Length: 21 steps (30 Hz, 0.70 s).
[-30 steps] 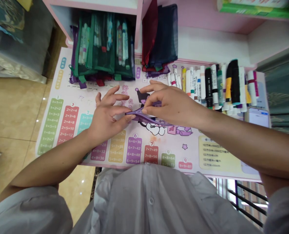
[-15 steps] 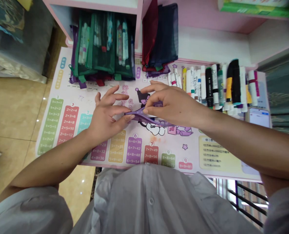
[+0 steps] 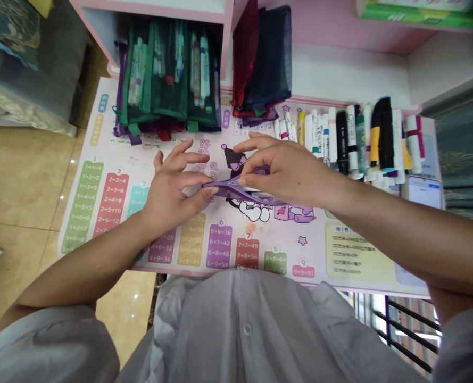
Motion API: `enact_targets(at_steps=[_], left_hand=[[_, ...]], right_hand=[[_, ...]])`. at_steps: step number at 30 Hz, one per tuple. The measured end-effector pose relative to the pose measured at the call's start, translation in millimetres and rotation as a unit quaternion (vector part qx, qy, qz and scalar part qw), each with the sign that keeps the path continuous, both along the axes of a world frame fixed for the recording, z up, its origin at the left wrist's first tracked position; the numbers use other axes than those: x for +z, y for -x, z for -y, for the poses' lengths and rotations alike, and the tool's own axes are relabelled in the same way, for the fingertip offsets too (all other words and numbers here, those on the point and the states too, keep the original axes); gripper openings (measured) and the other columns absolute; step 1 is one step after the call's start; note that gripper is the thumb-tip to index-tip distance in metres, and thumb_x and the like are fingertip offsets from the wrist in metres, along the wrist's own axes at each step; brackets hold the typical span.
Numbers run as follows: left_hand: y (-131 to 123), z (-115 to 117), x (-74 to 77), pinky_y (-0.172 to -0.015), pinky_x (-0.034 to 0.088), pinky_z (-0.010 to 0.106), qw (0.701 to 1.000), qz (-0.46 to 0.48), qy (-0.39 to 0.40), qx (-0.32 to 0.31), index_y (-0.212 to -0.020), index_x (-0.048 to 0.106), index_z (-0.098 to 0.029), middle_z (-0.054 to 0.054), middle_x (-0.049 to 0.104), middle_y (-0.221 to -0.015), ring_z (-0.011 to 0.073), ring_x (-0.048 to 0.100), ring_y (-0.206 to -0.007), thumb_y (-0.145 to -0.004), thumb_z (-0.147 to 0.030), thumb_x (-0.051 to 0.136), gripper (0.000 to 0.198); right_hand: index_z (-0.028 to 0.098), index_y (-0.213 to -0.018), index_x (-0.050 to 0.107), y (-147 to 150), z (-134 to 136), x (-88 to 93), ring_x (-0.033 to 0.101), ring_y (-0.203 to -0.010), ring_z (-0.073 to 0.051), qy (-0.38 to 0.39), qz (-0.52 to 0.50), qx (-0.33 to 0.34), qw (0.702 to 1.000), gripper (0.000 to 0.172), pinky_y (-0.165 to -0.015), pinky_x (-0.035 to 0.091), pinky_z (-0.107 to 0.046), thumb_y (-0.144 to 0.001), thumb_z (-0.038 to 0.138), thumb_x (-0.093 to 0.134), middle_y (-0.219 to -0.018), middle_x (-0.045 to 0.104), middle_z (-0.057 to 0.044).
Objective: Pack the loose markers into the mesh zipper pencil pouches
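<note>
A purple zip pouch (image 3: 236, 196) is held over the middle of the printed desk mat. My left hand (image 3: 176, 183) pinches its left end between thumb and forefinger, the other fingers spread. Close by, my right hand (image 3: 274, 165) has thumb and forefinger closed on the pouch's upper edge, along the zip; the zip pull itself is hidden. Left of my right thumb the two edges lie together, while to the right they part. Something whitish shows inside the pouch, partly covered by my right hand.
Green mesh pouches (image 3: 166, 80) filled with markers lie at the back left, on purple ones. Dark red and navy pouches (image 3: 270, 58) lean at the shelf. A row of loose markers (image 3: 342, 141) lines the right back, near a phone (image 3: 424, 191). The desk mat (image 3: 320, 250) has printed times tables.
My right hand has slid slightly right along the pouch's zip edge. My left hand keeps its pinch on the left end, almost still.
</note>
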<state>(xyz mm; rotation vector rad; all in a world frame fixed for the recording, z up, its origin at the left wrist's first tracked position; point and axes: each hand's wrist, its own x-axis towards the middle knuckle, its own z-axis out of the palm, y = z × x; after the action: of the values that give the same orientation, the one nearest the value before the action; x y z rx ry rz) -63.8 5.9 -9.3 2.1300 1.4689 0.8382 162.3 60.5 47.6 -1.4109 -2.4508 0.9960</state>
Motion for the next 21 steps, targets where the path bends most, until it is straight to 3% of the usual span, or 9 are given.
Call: enact_targets(at_steps=[21], left_hand=[[1.6, -0.6, 0.3, -0.118, 0.019, 0.061, 1.000, 0.000, -0.001, 0.010, -0.079, 0.072, -0.032, 0.000, 0.068, -0.118, 0.0323, 0.043, -0.139, -0.083, -0.049, 0.069, 0.018]], right_hand=[[0.028, -0.071, 0.076, -8.1, -1.4, -1.1, 0.043, -0.140, -0.031, 0.000, 0.000, 0.002, 1.000, 0.013, -0.116, 0.034, -0.054, -0.079, 0.031, 0.065, -0.128, 0.066, 0.003]])
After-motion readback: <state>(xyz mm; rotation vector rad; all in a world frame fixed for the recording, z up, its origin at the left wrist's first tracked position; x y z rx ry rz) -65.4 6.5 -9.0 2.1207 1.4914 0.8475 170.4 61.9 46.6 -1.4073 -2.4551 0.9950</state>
